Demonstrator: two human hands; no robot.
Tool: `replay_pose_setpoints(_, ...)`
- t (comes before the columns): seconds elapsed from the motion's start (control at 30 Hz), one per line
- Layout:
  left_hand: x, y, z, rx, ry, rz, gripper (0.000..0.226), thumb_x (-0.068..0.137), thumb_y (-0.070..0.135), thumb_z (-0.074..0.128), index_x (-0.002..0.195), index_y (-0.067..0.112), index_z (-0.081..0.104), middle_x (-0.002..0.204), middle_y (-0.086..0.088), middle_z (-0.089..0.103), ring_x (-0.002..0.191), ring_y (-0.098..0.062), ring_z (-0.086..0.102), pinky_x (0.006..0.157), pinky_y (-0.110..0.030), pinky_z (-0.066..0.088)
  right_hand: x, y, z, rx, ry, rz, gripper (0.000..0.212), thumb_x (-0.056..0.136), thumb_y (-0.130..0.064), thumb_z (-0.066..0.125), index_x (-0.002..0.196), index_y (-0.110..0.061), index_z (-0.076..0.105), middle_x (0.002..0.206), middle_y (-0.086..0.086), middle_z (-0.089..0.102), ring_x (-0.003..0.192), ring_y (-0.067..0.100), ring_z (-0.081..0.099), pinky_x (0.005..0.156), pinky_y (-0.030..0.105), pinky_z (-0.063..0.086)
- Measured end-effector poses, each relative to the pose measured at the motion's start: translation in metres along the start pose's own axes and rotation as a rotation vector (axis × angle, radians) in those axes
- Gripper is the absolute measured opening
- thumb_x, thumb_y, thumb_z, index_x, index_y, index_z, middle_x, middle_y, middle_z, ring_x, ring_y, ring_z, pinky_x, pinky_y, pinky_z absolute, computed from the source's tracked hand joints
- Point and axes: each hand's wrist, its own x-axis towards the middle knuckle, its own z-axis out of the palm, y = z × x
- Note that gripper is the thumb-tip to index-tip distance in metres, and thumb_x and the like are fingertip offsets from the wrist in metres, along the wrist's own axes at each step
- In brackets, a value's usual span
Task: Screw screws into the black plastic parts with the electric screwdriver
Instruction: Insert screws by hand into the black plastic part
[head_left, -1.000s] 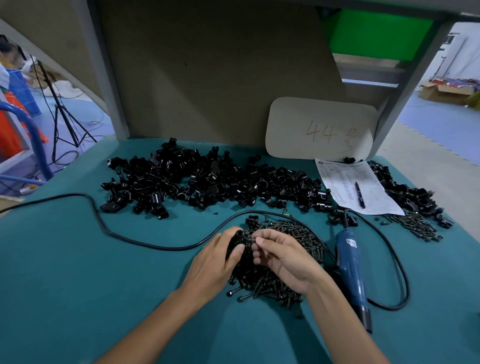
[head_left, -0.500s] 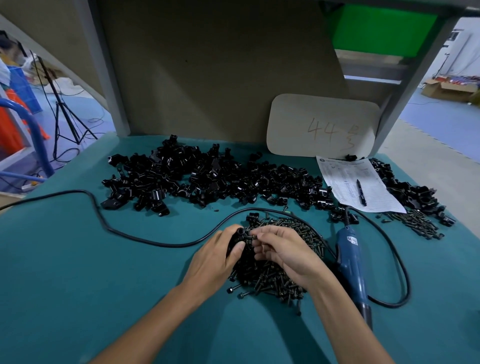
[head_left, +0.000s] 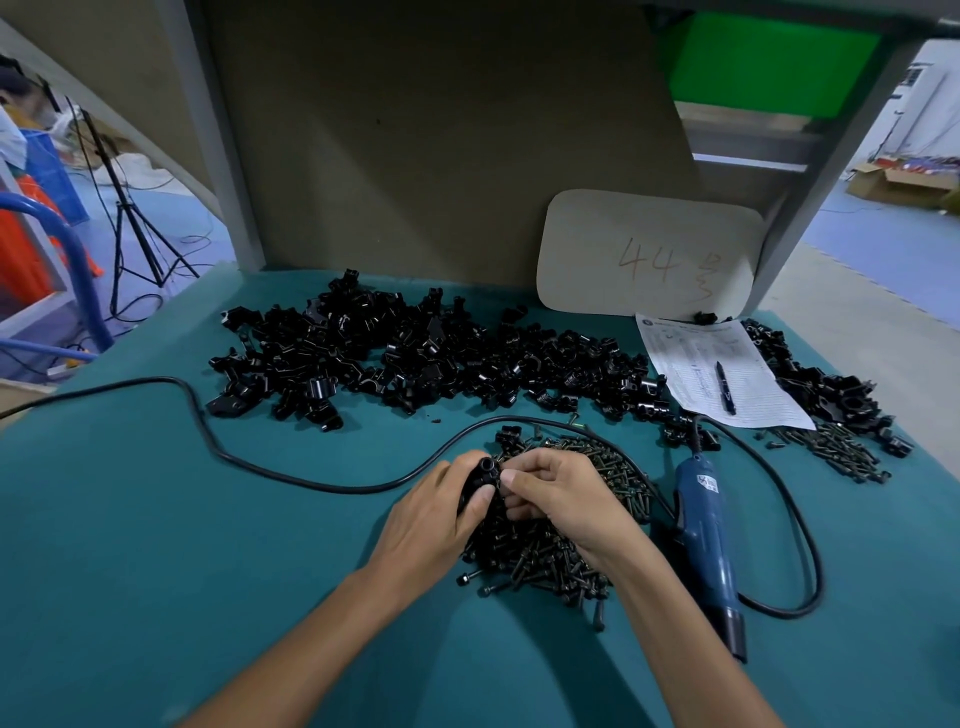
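My left hand (head_left: 434, 514) grips a black plastic part (head_left: 480, 475) above a heap of dark screws (head_left: 550, 551) on the teal table. My right hand (head_left: 561, 499) is curled beside it, its fingertips pinched at the part's round socket; a screw between them is hidden, so I cannot make it out. The blue electric screwdriver (head_left: 709, 540) lies on the table just right of my right wrist, tip pointing away from me, untouched. A long pile of black plastic parts (head_left: 415, 358) stretches across the table behind the hands.
The screwdriver's black cord (head_left: 208, 431) loops left across the table and around the screw heap. A paper sheet (head_left: 717, 369) with a pen (head_left: 724, 387) lies at right, beside more parts and screws (head_left: 836, 431). A cardboard sign (head_left: 649, 254) leans on the back wall.
Both hands have stayed over the screw heap. The right hand's fingers have closed in toward the part held by the left hand. The view has shifted slightly.
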Motion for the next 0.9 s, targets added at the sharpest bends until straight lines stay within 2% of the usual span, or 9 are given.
replay_pose_setpoints(0.1, -0.001, 0.0, 0.0, 0.006, 0.0, 0.002, 0.04, 0.101, 0.062, 0.027, 0.137, 0.044, 0.031, 0.121, 0.015, 0.053, 0.103, -0.001, 0.051, 0.079, -0.029, 0.051, 0.001, -0.001, 0.002, -0.107, -0.008, -0.015, 0.013, 0.1, -0.019, 0.066, 0.092, -0.01, 0.072, 0.077, 0.001, 0.071, 0.072, 0.012, 0.067, 0.068, 0.026, 0.058)
replay_pose_setpoints(0.27, -0.001, 0.001, -0.001, -0.002, 0.002, 0.009, 0.039, 0.102, 0.059, 0.028, 0.137, 0.043, 0.032, 0.12, 0.014, 0.054, 0.104, -0.004, 0.053, 0.079, -0.03, 0.053, -0.001, -0.006, 0.001, -0.552, 0.014, -0.132, 0.028, 0.104, -0.043, 0.053, 0.093, -0.021, 0.066, 0.084, 0.0, 0.071, 0.078, 0.02, 0.069, 0.075, 0.04, 0.058)
replay_pose_setpoints(0.4, -0.002, 0.0, -0.001, 0.019, 0.004, 0.013, 0.041, 0.101, 0.06, 0.027, 0.138, 0.042, 0.031, 0.122, 0.013, 0.054, 0.106, -0.005, 0.053, 0.08, -0.03, 0.052, -0.003, -0.01, -0.004, -0.574, -0.131, -0.107, 0.021, 0.107, -0.04, 0.045, 0.096, -0.028, 0.058, 0.086, -0.002, 0.069, 0.076, 0.009, 0.064, 0.077, 0.036, 0.056)
replay_pose_setpoints(0.5, -0.002, 0.001, 0.0, 0.035, -0.017, 0.028, 0.042, 0.101, 0.061, 0.024, 0.138, 0.042, 0.03, 0.121, 0.013, 0.054, 0.105, -0.005, 0.053, 0.079, -0.03, 0.052, -0.003, -0.011, -0.004, -0.7, -0.143, -0.149, 0.033, 0.109, -0.044, 0.039, 0.087, -0.024, 0.053, 0.076, -0.004, 0.064, 0.067, 0.004, 0.057, 0.072, 0.037, 0.052)
replay_pose_setpoints(0.63, -0.001, 0.001, 0.0, 0.048, -0.019, 0.025, 0.042, 0.1, 0.062, 0.022, 0.137, 0.043, 0.031, 0.121, 0.013, 0.054, 0.104, -0.005, 0.053, 0.078, -0.031, 0.052, -0.003, -0.012, -0.006, -0.62, -0.185, -0.083, 0.025, 0.107, -0.045, 0.041, 0.094, -0.028, 0.054, 0.077, -0.005, 0.065, 0.067, 0.006, 0.058, 0.069, 0.037, 0.053)
replay_pose_setpoints(0.7, -0.001, 0.001, 0.0, 0.046, -0.02, 0.028, 0.044, 0.1, 0.064, 0.021, 0.136, 0.043, 0.031, 0.121, 0.013, 0.054, 0.104, -0.004, 0.053, 0.078, -0.03, 0.052, -0.005, -0.015, -0.005, -0.692, -0.18, -0.096, 0.033, 0.108, -0.047, 0.039, 0.09, -0.024, 0.053, 0.075, -0.002, 0.063, 0.066, 0.011, 0.056, 0.07, 0.041, 0.052)
replay_pose_setpoints(0.77, -0.002, 0.0, 0.0, 0.03, -0.02, 0.025, 0.043, 0.1, 0.064, 0.022, 0.137, 0.044, 0.03, 0.12, 0.014, 0.054, 0.103, -0.003, 0.053, 0.078, -0.03, 0.052, -0.01, -0.017, -0.008, -0.801, -0.125, -0.103, 0.04, 0.106, -0.055, 0.036, 0.089, -0.024, 0.055, 0.075, -0.001, 0.063, 0.068, 0.016, 0.06, 0.068, 0.042, 0.052)
replay_pose_setpoints(0.8, -0.002, -0.001, 0.0, 0.023, -0.015, 0.021, 0.042, 0.101, 0.064, 0.022, 0.137, 0.045, 0.03, 0.12, 0.014, 0.053, 0.102, -0.003, 0.052, 0.078, -0.03, 0.052, -0.013, -0.017, -0.014, -0.846, -0.071, -0.101, 0.039, 0.104, -0.059, 0.036, 0.093, -0.027, 0.057, 0.076, -0.004, 0.064, 0.069, 0.014, 0.062, 0.063, 0.036, 0.052)
replay_pose_setpoints(0.9, -0.001, -0.003, 0.0, 0.014, -0.008, 0.002, 0.042, 0.101, 0.065, 0.02, 0.137, 0.045, 0.029, 0.12, 0.014, 0.053, 0.1, -0.005, 0.052, 0.077, -0.031, 0.052, -0.037, -0.008, -0.053, -0.989, 0.32, -0.1, 0.039, 0.101, -0.058, 0.041, 0.116, -0.028, 0.06, 0.097, -0.006, 0.066, 0.083, 0.01, 0.063, 0.066, 0.025, 0.051)
